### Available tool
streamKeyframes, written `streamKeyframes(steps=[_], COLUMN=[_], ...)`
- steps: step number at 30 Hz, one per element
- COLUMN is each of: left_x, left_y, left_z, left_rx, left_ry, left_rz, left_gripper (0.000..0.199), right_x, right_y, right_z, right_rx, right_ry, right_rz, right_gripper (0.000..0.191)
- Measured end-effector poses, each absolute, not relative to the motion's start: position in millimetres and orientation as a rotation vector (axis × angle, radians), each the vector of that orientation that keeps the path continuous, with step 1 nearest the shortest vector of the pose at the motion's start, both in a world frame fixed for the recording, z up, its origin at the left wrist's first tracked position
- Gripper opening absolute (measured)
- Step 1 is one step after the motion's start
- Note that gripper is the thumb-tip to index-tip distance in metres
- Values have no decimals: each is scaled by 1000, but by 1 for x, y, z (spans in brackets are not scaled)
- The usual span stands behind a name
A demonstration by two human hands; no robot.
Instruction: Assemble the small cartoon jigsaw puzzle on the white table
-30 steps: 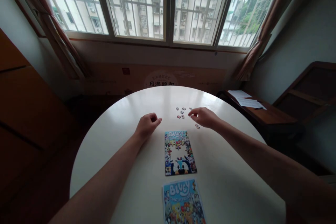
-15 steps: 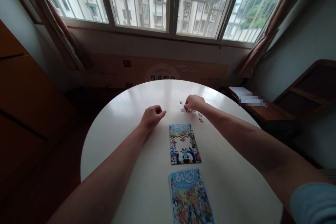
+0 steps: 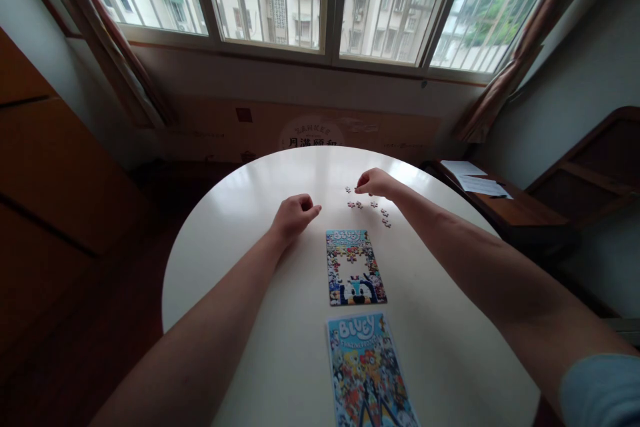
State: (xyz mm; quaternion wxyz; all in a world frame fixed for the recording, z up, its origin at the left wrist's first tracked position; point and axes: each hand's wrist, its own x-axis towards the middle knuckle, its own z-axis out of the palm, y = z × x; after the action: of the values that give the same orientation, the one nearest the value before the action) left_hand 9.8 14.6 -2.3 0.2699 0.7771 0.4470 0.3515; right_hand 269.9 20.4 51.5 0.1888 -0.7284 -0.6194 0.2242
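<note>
A partly filled Bluey jigsaw puzzle (image 3: 376, 278) lies in the middle of the table, with a gap at its centre showing white. My right hand (image 3: 377, 183) is over the far side, thumb and forefinger pinched on a small puzzle piece (image 3: 357, 191), mostly hidden by the fingers. Several loose puzzle pieces (image 3: 351, 205) lie scattered just below and beside it. To the left, my left hand (image 3: 294, 215) rests on the table, fingers curled and thumb pointing right, with nothing visible in it.
Closer to me lies a Bluey picture sheet (image 3: 367, 373) matching the puzzle. The round white table (image 3: 225, 293) has its far edge near a printed cardboard box (image 3: 265, 127). On the right, papers (image 3: 477, 185) lie on a wooden chair or bench (image 3: 525, 213).
My right hand has lifted slightly from among the loose pieces, uncovering more of them, with the fingers still pinched. My left hand keeps its curled pose. The view has shifted a little.
</note>
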Motion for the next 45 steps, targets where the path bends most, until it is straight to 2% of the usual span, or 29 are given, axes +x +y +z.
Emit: streamKeyframes(steps=[5,8,11,17,22,29,34,42,45], left_x=[11,14,17,19,22,24,22,18,18], left_y=[8,-1,-11,-26,-29,-28,-26,-23,-23], left_z=[4,13,26,47,47,44,44,46,46], left_rx=[2083,2069,2053,1946,1892,1844,1828,1847,1848], left_ry=[1071,924,772,643,555,557,536,496,499], left_rz=[909,796,585,124,-28,-64,-62,-79,-84], left_gripper=[34,36,33,36,36,33,33,30,31], right_x=[269,263,255,240,236,233,238,242,242], right_y=[-40,-82,-108,-118,-119,-125,-127,-131,-132], right_z=[56,50,41,29,22,21,20,19,17], right_rx=[-1742,-1507,-1420,-1262,-1194,-1109,-1130,-1037,-1009], right_ry=[-1743,-1708,-1663,-1544,-1486,-1496,-1668,-1922,-1992], right_rz=[722,1020,1179,1329,1401,1349,1119,866,786], right_gripper=[22,28,31,32,34,26,15,10,14])
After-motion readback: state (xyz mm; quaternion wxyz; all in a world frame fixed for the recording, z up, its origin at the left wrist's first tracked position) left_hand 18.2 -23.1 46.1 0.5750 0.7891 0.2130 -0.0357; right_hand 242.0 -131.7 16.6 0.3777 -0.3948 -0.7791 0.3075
